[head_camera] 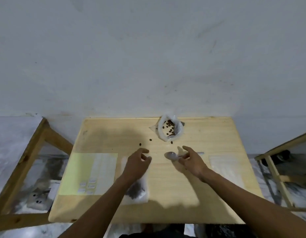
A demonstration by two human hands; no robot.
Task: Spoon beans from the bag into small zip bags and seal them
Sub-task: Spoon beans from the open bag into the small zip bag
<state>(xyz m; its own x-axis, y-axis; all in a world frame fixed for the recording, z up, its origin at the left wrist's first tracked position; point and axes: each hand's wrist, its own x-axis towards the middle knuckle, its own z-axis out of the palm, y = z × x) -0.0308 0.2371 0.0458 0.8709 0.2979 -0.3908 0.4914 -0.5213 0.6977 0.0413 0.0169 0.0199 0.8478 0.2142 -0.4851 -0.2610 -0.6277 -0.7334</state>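
A clear plastic bag of brown beans (171, 129) stands open at the table's far edge. My right hand (193, 162) lies over a clear plastic spoon (171, 155) and pinches its handle, with the index finger stretched out; the empty bowl points left. My left hand (137, 163) hovers with its fingers loosely curled and nothing visible in them. Under my left wrist and forearm lies a small zip bag (140, 194) with dark beans inside. I cannot tell whether its top is sealed. Three loose beans (140, 144) lie on the wooden table (166, 194) between the hands and the big bag.
A pale yellow-green sheet (76, 174) with small white labels and a clear strip lies at the left. A stack of empty zip bags (224, 167) lies at the right. Wooden frames (28, 152) flank the table on both sides, and a wall stands right behind it.
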